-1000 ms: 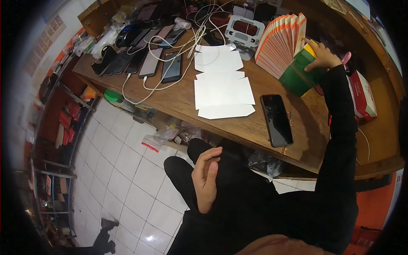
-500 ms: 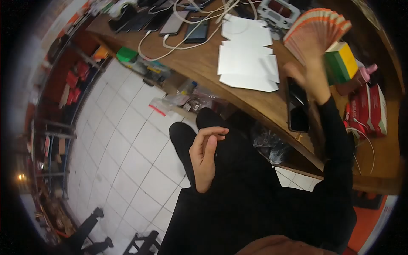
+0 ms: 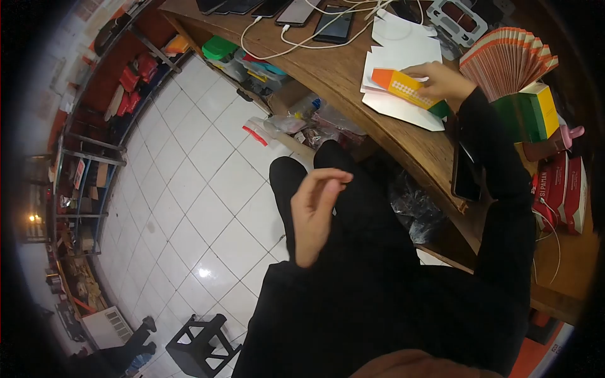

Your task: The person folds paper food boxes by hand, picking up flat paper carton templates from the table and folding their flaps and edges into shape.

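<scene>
My right hand (image 3: 441, 83) grips a small carton (image 3: 409, 87) with an orange end, a yellow patterned side and a green end. It is tilted over the white die-cut cardboard (image 3: 409, 53) on the desk; the undersides of my fingers are hidden. Above my lap hovers my left hand (image 3: 315, 214), its fingers loosely curved and thumb apart, nothing in it. To the right of my right hand, a fan of orange-edged flat cards (image 3: 507, 62) stands behind a green and yellow box (image 3: 529, 113).
Phones (image 3: 334, 24) with white cables lie at the back of the wooden desk (image 3: 309, 63). A dark phone (image 3: 466, 173) is under my right forearm. Red boxes (image 3: 561, 192) stand at the right. A black stool (image 3: 201, 343) is on the tiled floor.
My right hand has come from the fan of cards leftward to the white cardboard, now with the carton in it. My left hand stays above my lap. The view has shifted.
</scene>
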A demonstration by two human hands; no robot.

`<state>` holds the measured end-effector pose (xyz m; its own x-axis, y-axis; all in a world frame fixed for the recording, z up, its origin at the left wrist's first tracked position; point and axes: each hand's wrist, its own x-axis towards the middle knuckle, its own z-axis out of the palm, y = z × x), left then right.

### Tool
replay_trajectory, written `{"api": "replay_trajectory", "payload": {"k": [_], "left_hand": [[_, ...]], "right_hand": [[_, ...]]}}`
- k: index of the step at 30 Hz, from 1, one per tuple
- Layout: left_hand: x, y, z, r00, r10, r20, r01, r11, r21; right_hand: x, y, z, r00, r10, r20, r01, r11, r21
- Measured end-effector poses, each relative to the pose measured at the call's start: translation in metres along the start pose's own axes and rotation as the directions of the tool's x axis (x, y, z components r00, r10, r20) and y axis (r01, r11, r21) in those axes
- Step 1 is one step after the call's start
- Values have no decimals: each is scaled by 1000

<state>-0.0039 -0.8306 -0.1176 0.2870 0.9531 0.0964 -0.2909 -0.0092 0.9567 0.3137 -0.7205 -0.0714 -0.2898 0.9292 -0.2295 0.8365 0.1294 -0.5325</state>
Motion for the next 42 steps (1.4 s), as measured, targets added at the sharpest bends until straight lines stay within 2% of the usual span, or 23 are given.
{"api": "replay_trajectory", "payload": {"k": [1, 2, 4, 5, 6, 8, 10, 13, 14, 16, 19, 20, 22, 24, 25, 27, 30, 31, 34, 36, 38, 41, 42], "left_hand": [[4, -1, 8, 994, 64, 91, -82, 975, 207], [9, -3, 16, 976, 109, 188, -177, 901, 396], [34, -28, 40, 854, 368, 367, -518, 666, 537], [48, -40, 54, 838, 378, 394, -545, 541, 641], [59, -50, 65, 822, 381, 424, -560, 401, 725], [72, -78, 74, 849, 342, 404, -520, 396, 757], [80, -84, 76, 870, 309, 385, -484, 386, 785], [78, -88, 71, 854, 297, 427, -516, 382, 766], [75, -79, 69, 856, 301, 421, -513, 382, 769], [62, -54, 64, 855, 488, 178, -517, 766, 382], [25, -34, 53, 536, 814, 225, -793, 393, 466], [14, -24, 49, 403, 877, 261, -831, 231, 507], [-4, 1, 30, 518, 771, 371, -802, 287, 525], [-12, 8, 26, 577, 760, 299, -742, 334, 582], [-14, 4, 22, 588, 792, 161, -667, 364, 650], [-17, -1, 14, 620, 783, -55, -513, 458, 726], [-16, -7, -5, 724, 673, -151, -449, 626, 638], [-17, -13, -10, 704, 699, -126, -471, 593, 653], [-22, -21, -15, 781, 592, -199, -385, 708, 593], [-22, -22, -18, 806, 566, -176, -368, 711, 600], [-20, -24, -21, 824, 547, -146, -368, 714, 596], [-18, -24, -27, 910, 414, 11, -334, 720, 609], [-17, -22, -26, 913, 407, 12, -330, 723, 606]], "right_hand": [[-10, -13, 12, 995, 51, -86, -79, 927, -368], [-5, 16, 43, 872, -447, -200, 247, 754, -609], [-10, 8, 66, 850, -468, -242, 226, 738, -636], [-19, -11, 63, 938, -226, -262, 68, 863, -501], [-26, -19, 57, 938, -233, -255, 77, 859, -506], [-42, -23, 41, 848, -186, -497, 15, 944, -329], [-66, -36, 28, 644, -211, -736, 10, 963, -268], [-118, -78, 17, 470, -427, -772, -116, 838, -534], [-135, -89, 20, 481, -440, -758, -146, 813, -564], [-162, -113, 36, 589, -394, -705, -150, 805, -574], [-174, -139, 55, 734, -426, -529, 179, 872, -455], [-171, -140, 60, 778, -420, -466, 325, 905, -273], [-160, -144, 69, 721, -513, -466, 425, 858, -288], [-142, -149, 80, 633, -528, -566, 422, 848, -320], [-130, -151, 88, 535, -535, -654, 405, 842, -357], [-104, -149, 108, 470, -509, -722, 408, 850, -333], [-74, -157, 139, 404, -302, -863, 360, 920, -153], [-63, -161, 150, 418, -205, -885, 292, 953, -83], [-35, -170, 177, 368, 148, -918, 336, 899, 280], [-26, -167, 183, 356, 210, -910, 375, 860, 346], [-23, -158, 183, 430, 244, -869, 336, 850, 406], [-22, -144, 171, 706, 51, -706, 360, 833, 420], [-23, -142, 168, 708, 58, -704, 353, 834, 424]]}}
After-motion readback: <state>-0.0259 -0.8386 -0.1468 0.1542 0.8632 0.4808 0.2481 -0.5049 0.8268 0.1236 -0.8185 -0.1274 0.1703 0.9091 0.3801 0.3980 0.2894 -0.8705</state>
